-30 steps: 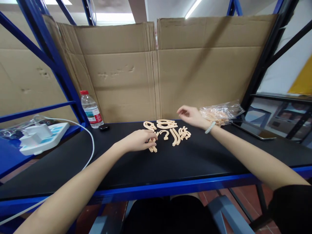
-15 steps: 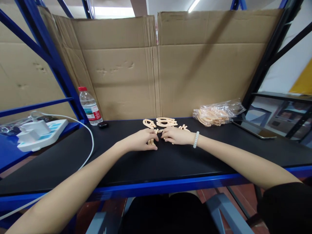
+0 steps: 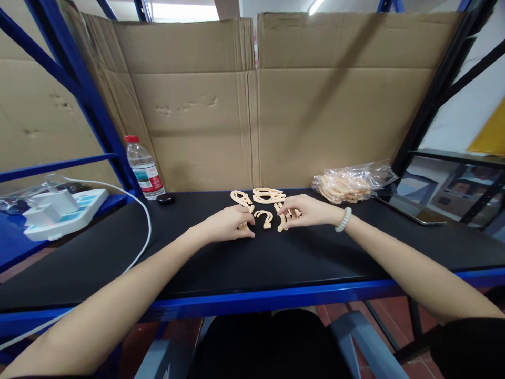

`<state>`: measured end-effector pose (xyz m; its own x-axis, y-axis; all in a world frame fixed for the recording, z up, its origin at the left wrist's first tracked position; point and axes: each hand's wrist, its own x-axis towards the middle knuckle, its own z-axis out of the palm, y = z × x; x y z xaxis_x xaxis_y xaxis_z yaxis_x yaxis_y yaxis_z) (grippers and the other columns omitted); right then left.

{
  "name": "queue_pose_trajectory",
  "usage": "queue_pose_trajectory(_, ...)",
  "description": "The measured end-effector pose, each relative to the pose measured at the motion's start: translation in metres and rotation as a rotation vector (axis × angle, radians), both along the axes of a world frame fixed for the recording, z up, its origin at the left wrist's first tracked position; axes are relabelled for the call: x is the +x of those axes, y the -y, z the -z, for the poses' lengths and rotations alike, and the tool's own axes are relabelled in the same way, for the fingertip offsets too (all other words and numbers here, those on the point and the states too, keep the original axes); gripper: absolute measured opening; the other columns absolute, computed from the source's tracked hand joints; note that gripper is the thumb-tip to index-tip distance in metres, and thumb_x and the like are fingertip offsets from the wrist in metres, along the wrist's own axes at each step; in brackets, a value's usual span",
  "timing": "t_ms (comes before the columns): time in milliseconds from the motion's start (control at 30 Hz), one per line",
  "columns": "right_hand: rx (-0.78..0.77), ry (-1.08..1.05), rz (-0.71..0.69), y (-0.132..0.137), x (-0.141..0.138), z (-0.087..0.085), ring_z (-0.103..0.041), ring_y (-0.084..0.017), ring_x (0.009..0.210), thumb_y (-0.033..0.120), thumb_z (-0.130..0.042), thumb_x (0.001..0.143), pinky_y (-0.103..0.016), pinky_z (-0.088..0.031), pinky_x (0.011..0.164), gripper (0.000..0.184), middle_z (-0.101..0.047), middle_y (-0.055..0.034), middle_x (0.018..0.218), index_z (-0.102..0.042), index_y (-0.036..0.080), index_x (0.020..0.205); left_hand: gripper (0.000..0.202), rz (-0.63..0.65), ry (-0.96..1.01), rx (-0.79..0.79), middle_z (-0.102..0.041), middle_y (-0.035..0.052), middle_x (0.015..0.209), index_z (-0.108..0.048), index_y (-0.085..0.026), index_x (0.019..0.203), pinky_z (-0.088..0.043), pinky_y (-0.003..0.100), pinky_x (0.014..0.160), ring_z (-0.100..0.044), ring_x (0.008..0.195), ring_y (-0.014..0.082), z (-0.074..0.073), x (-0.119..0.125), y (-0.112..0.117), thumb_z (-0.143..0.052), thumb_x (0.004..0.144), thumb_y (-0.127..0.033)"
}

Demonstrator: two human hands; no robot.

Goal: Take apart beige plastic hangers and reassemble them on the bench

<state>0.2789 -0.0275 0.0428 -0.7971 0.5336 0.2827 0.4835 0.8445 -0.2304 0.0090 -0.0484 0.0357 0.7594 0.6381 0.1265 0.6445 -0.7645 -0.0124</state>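
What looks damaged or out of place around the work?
Nothing stands out among the visible pale pieces. The cardboard behind shows small dents or scuffs left of its middle gap, so it looks worn.

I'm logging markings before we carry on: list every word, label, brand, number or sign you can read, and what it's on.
No text can be read here.
Bottle: the label carries printing, too small and blurred to read.
Power strip: no legible marking.
Hook-shaped piece: no lettering visible.
Plastic bag: nothing legible.
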Motion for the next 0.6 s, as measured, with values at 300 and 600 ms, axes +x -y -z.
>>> queue_pose_trajectory(300, 0.016, 0.017, -0.037, 0.002, -0.008, 0.004, -0.054, -0.012, 0.066, 0.035, -0.066, 0.081, -0.025, -0.044, 0.064, 0.021, -0.060, -0.0053, 0.085, -0.068, 0.014, 0.085, 0.027, -0.044, -0.024, 0.039, -0.061, 0.0051, 0.106, -0.065, -0.022, 0.102, -0.045, 0.026, 0.082, -0.057, 0.102, 0.0209, -0.003, 0.000, 0.004, -0.058, 0.086, -0.042)
queue_pose_trajectory(600, 0.234, -0.305, 0.327, -0.023, 0.036, -0.021, -0.056, -0.013, 0.066, 0.030, -0.053, 0.086, -0.026, -0.043, 0.061, 0.021, -0.065, -0.0055, 0.080, -0.067, 0.015, 0.081, 0.013, 0.173, 0.472, 0.376, -0.066, 0.0026, 0.085, -0.061, -0.018, 0.094, -0.049, 0.025, 0.072, -0.061, 0.077, 0.0132, -0.041, 0.015, 0.082, -0.054, 0.091, -0.029)
